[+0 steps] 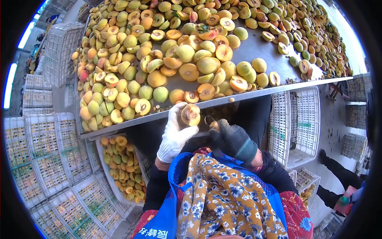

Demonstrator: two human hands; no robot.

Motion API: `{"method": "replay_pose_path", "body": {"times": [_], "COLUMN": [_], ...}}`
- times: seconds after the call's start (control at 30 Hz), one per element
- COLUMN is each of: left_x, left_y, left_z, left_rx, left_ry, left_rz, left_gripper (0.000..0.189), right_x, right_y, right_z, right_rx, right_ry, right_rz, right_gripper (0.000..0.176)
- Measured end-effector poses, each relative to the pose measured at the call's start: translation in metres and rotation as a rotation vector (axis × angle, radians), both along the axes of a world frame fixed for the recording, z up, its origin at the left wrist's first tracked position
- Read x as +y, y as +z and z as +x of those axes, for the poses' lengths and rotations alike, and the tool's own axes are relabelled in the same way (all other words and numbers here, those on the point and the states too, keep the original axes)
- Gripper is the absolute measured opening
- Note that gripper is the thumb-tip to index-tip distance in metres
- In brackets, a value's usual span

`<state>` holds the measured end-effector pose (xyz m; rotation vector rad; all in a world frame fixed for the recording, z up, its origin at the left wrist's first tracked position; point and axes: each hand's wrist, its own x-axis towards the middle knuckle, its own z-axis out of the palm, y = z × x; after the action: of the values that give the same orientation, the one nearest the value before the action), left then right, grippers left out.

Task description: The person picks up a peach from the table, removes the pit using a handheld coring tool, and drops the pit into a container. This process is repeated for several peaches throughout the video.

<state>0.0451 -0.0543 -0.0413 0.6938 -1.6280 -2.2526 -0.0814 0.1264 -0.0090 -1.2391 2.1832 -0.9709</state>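
Observation:
My left hand [175, 133], in a white glove, pinches a yellow peach half [190, 114], its cut face toward me, brownish around the middle. Beside it on the right, my right hand [232, 137], in a dark grey glove with a teal cuff, is closed around a small tool with a curved metal loop [208, 120]. A tan piece [215, 126], possibly a peach pit, shows at its fingertips. The tool's handle is hidden in the glove. Both hands are just below the near edge of a metal table [254, 47] heaped with peaches, many of them cut in halves.
A crate of peaches [123, 169] stands below the table at the left. White plastic crates [51, 149] are stacked farther left. Another white crate [306, 127] stands right of me. At the far right, a person's dark-clothed leg [338, 169] shows.

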Motion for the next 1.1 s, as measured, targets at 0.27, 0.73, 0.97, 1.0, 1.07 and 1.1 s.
{"method": "replay_pose_path", "body": {"times": [0.27,0.73,0.97,1.0,1.07,1.1], "left_x": [0.008,-0.002,0.015,0.015,0.016,0.017], "left_y": [0.017,0.004,0.032,0.033,0.033,0.035], "left_z": [0.011,0.021,0.015,0.015,0.015,0.015], "left_rx": [0.099,0.197,-0.243,-0.265,-0.308,-0.302], "left_ry": [-0.009,-0.068,-0.011,-0.041,-0.104,-0.123], "left_rz": [0.677,0.743,-0.049,-0.102,-0.207,-0.293], "left_gripper": [0.065,0.054,0.048,0.047,0.046,0.046], "right_x": [0.008,0.017,0.016,0.013,0.010,0.009], "right_y": [-0.009,-0.020,-0.005,-0.005,-0.006,-0.008], "right_z": [-0.002,-0.001,-0.004,-0.003,-0.001,-0.001], "right_rx": [-0.055,-0.158,-0.201,-0.213,-0.184,-0.143], "right_ry": [0.020,0.015,0.068,0.079,0.091,0.091], "right_rz": [-0.035,-0.028,-0.053,-0.053,-0.045,-0.037], "right_gripper": [0.021,0.022,0.017,0.017,0.021,0.023]}}
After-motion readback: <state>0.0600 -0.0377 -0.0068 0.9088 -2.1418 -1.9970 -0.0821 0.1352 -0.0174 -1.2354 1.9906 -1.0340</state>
